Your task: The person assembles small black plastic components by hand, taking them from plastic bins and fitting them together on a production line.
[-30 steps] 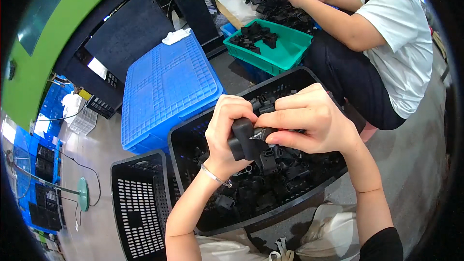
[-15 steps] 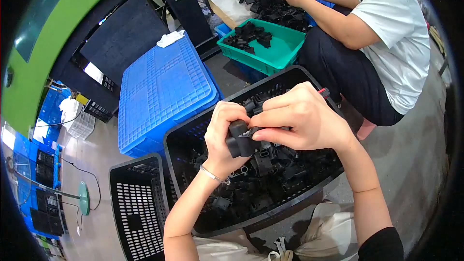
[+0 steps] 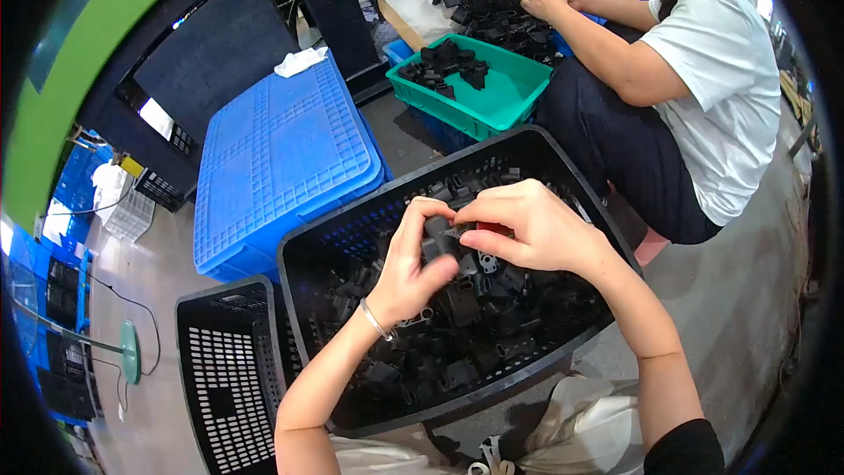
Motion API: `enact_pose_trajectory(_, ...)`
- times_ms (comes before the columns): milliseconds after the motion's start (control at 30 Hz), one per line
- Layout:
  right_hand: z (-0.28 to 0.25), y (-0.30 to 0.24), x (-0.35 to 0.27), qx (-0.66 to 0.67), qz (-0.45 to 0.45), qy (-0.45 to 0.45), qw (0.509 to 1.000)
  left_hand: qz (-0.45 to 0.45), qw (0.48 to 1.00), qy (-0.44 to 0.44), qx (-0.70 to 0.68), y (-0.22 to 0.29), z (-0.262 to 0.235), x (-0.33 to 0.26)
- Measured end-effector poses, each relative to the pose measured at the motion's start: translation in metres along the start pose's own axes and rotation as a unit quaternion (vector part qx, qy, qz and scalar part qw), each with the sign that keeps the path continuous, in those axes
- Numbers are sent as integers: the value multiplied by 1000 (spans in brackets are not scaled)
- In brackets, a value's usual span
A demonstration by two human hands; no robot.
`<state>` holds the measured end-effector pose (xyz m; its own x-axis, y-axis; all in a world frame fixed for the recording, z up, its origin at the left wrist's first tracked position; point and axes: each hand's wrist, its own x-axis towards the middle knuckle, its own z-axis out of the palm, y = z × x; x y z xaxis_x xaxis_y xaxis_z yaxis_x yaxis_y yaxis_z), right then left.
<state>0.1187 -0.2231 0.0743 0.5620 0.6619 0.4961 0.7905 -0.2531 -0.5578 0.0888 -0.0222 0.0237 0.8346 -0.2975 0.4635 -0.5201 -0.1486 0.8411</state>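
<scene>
My left hand (image 3: 406, 266) grips a black moulded plastic part (image 3: 440, 236) with a rounded, tube-like end. The thumb lies across its lower side. Close against it on the right, my right hand (image 3: 541, 227) is closed in a pinch round a slim metal-tipped tool (image 3: 454, 232), most of which the fingers hide. Both hands are above a large black crate (image 3: 305, 321) that holds many similar black parts (image 3: 457, 374).
A smaller black slotted basket (image 3: 230, 378) stands left of the crate. Behind are a lidded blue bin (image 3: 286, 154) and a green tray (image 3: 519, 92) with black parts. At right, a seated person (image 3: 712, 79) handles parts from a dark heap (image 3: 488, 0).
The black part has turned in my left hand, and its thumb has come round to the front. My right hand has shifted slightly down and left; the tool's red end no longer shows.
</scene>
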Motion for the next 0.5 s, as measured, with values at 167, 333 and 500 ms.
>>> enact_pose_trajectory(167,15,16,-9,2,100,-116,988,-153,984,-32,-88,-31,2,-7)
enact_pose_trajectory(333,27,36,-7,73,166,-116,977,-208,974,-30,-90,-54,-5,-4)
enact_pose_trajectory(500,17,70,-18,138,319,2,938,-337,870,23,-359,-46,-25,4)
